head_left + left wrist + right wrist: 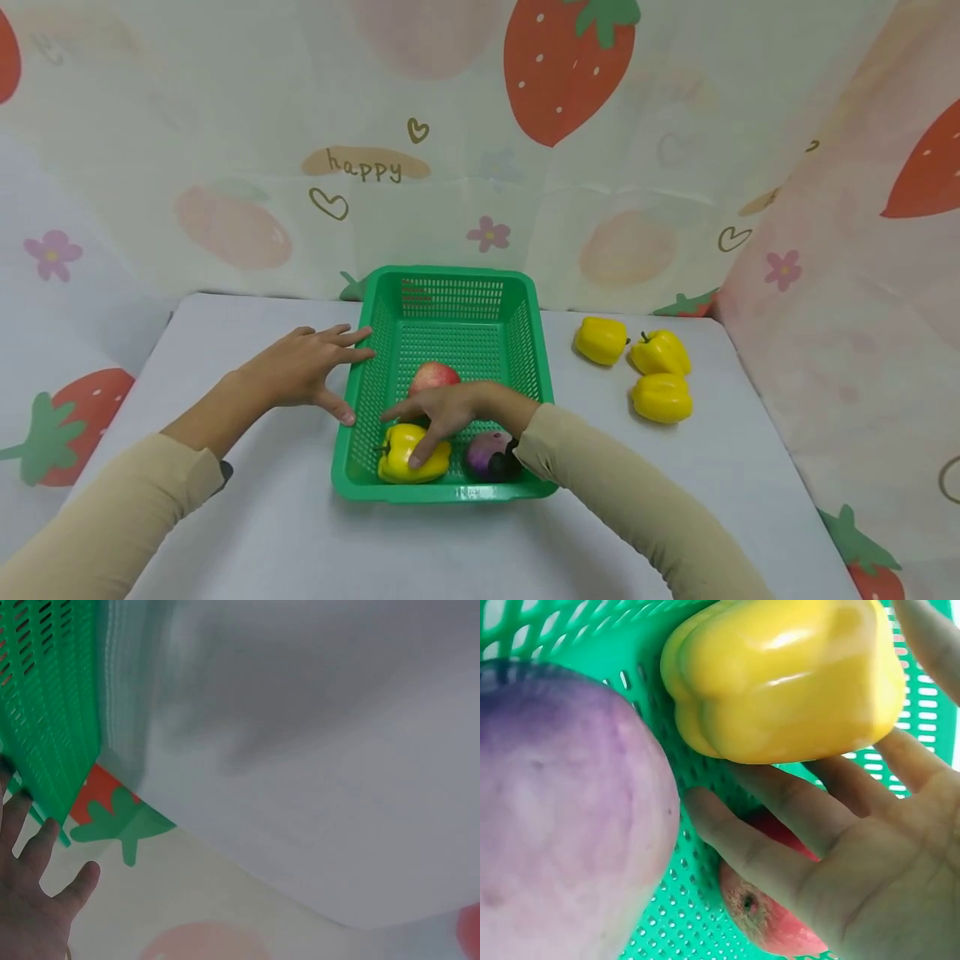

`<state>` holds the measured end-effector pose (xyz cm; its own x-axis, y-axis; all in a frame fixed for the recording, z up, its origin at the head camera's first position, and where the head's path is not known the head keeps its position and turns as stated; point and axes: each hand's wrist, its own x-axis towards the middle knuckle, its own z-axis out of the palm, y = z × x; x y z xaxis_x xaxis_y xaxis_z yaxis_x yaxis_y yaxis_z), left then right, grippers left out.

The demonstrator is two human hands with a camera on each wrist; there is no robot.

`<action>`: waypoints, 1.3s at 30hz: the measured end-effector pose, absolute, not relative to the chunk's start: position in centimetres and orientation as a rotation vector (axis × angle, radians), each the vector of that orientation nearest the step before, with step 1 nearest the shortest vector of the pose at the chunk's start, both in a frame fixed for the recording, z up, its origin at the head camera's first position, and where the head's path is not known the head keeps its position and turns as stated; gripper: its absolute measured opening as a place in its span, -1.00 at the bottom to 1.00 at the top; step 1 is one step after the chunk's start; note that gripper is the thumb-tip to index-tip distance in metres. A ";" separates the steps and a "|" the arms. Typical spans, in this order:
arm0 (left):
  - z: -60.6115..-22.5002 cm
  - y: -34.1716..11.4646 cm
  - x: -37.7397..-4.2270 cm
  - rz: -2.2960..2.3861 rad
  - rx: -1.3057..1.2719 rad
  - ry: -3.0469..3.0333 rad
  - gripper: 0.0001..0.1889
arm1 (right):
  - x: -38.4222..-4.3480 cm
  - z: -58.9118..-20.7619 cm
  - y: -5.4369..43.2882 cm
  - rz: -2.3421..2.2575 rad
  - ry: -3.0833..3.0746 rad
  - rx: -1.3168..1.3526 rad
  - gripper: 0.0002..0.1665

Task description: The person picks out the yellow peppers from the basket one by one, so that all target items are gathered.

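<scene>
Inside the green plastic basket (442,493) lie a yellow bell pepper (401,462), a red apple (435,375) and a round purple-and-white vegetable (480,450) like a turnip. My right hand (450,408) reaches over the pepper, thumb on its near side and fingers on its far side. The right wrist view shows those fingers spread, fairly straight, along the pepper (787,682); the apple (772,922) is partly behind them. No firm grip shows there. My left hand (307,367) spreads its fingers at the basket's left rim; whether they touch it I cannot tell.
Several things stand right of the basket on the white table (262,517): one yellow pepper (602,340) at the back, another (662,353) beside it and a third (663,398) in front. A printed strawberry cloth (465,100) hangs behind the table.
</scene>
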<state>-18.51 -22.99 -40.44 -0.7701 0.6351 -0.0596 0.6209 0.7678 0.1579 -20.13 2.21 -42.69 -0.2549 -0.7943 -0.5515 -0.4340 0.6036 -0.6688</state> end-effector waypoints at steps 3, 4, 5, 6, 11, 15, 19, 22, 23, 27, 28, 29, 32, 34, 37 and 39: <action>-40.5 -22.9 -18.5 0.202 1.014 2.848 0.00 | -20.2 -43.0 2.0 -0.454 1.894 -1.003 -0.10; -40.5 -22.9 -18.5 0.204 1.013 2.849 0.00 | -20.2 -43.1 1.9 -0.445 1.895 -1.008 -0.11; -40.5 -22.9 -18.4 0.202 1.013 2.850 0.00 | -20.2 -43.1 1.8 -0.437 1.898 -1.013 -0.12; -40.4 -22.9 -18.4 0.199 1.012 2.851 0.00 | -20.2 -43.2 1.8 -0.432 1.899 -1.015 -0.13; -40.4 -22.9 -18.5 0.188 1.014 2.852 0.00 | -20.3 -43.3 1.7 -0.425 1.903 -1.018 -0.14; -40.4 -22.9 -18.5 0.191 1.011 2.846 0.01 | -20.3 -43.3 1.6 -0.435 1.898 -1.019 -0.14; -40.4 -22.9 -18.5 0.194 1.015 2.847 0.01 | -20.2 -43.2 1.6 -0.427 1.912 -1.029 -0.16; -40.3 -22.9 -18.4 0.198 1.020 2.849 0.00 | -20.2 -42.9 1.5 -0.427 1.921 -1.017 -0.17; -40.3 -22.9 -18.4 0.199 1.020 2.849 0.00 | -20.1 -42.8 1.5 -0.429 1.922 -1.012 -0.17; -40.2 -22.9 -18.4 0.196 1.015 2.846 0.00 | -20.0 -42.2 1.7 -0.423 1.917 -1.001 -0.17; -40.2 -22.9 -18.4 0.193 1.011 2.846 0.00 | -20.0 -42.1 1.8 -0.419 1.918 -1.003 -0.17; -40.2 -22.9 -18.3 0.188 1.009 2.846 0.00 | -20.0 -42.0 1.9 -0.415 1.920 -1.007 -0.17; -40.2 -22.8 -18.3 0.174 1.005 2.848 -0.01 | -20.0 -41.6 2.2 -0.414 1.926 -1.024 -0.17; -40.2 -22.8 -18.4 0.171 1.001 2.848 0.00 | -20.0 -41.4 2.5 -0.422 1.928 -1.050 -0.17; -40.2 -22.8 -18.4 0.173 0.990 2.846 0.01 | -20.1 -41.0 3.0 -0.449 1.923 -1.081 -0.16; -40.3 -22.7 -18.5 0.175 0.981 2.844 0.02 | -20.1 -40.7 3.4 -0.484 1.917 -1.084 -0.16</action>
<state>-18.47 -22.74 -40.26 -0.7807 0.6193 -0.0832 0.6044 0.7823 0.1509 -20.15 3.36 -40.66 -0.2545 -0.8335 -0.4904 -0.5009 0.5474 -0.6704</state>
